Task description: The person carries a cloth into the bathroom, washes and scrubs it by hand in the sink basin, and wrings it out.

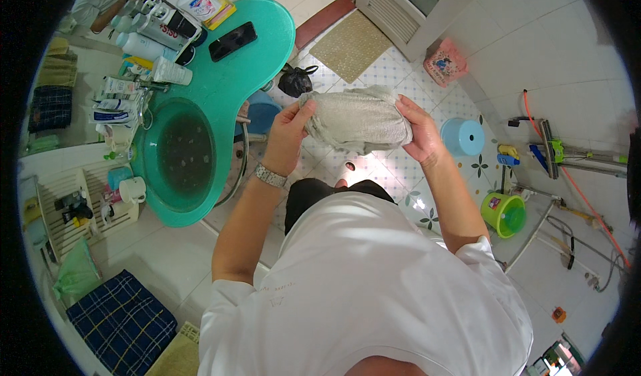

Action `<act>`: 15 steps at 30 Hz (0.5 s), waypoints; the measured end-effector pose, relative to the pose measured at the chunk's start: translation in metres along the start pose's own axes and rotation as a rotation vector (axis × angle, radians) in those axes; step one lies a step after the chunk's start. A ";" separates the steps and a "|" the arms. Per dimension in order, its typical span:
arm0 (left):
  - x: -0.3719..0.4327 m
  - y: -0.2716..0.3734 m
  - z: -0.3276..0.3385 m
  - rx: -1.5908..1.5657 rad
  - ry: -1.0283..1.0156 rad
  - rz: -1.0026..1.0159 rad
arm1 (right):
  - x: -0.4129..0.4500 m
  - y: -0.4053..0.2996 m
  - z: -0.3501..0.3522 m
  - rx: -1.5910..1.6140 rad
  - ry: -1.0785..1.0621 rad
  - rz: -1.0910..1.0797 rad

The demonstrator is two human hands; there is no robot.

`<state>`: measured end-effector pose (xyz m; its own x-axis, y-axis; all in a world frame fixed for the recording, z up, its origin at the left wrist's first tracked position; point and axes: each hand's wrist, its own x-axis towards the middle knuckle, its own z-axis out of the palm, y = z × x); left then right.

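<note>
A light grey cloth (358, 118), folded into a thick bundle, is stretched level between my two hands above the tiled floor. My left hand (288, 138), with a metal-band watch (270, 175) on the wrist, pinches its left end between thumb and fingers. At the other end my right hand (419, 130) grips the cloth's edge. To the left of the cloth is a green glass countertop (245, 60) with a round basin (185, 154) holding dark-looking water. A black phone (233, 41) lies on the counter.
Bottles and tubes (150, 48) crowd the counter's back edge. A black plastic bag (296, 80), a mat (351, 45), a blue stool (462, 136) and a green bucket (503, 214) are on the floor. Mops (556, 153) hang on the right wall; a checked towel (122, 323) hangs lower left.
</note>
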<state>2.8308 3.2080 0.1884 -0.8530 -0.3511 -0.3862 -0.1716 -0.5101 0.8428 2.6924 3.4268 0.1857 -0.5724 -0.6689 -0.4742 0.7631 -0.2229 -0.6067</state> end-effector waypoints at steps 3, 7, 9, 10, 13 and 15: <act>-0.002 0.003 0.007 0.001 -0.026 -0.007 | 0.028 0.017 -0.026 -0.462 0.171 -0.068; 0.001 0.001 0.021 -0.110 -0.130 -0.068 | 0.026 0.021 -0.014 -1.457 0.365 -0.899; 0.003 -0.001 0.024 -0.139 -0.169 -0.076 | 0.008 0.012 0.024 -1.411 0.226 -0.893; 0.004 -0.003 0.024 -0.111 -0.175 -0.062 | -0.001 0.010 0.040 -1.363 0.098 -0.883; 0.002 0.000 0.029 -0.042 -0.180 -0.060 | -0.003 0.010 0.064 -1.685 0.058 -0.927; 0.003 0.002 0.029 -0.006 -0.166 -0.069 | 0.003 0.012 0.059 -1.701 0.055 -0.983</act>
<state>2.8139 3.2287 0.1998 -0.9091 -0.1813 -0.3751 -0.2297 -0.5330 0.8143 2.7178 3.3797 0.2146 -0.5791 -0.7330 0.3568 -0.7834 0.3792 -0.4924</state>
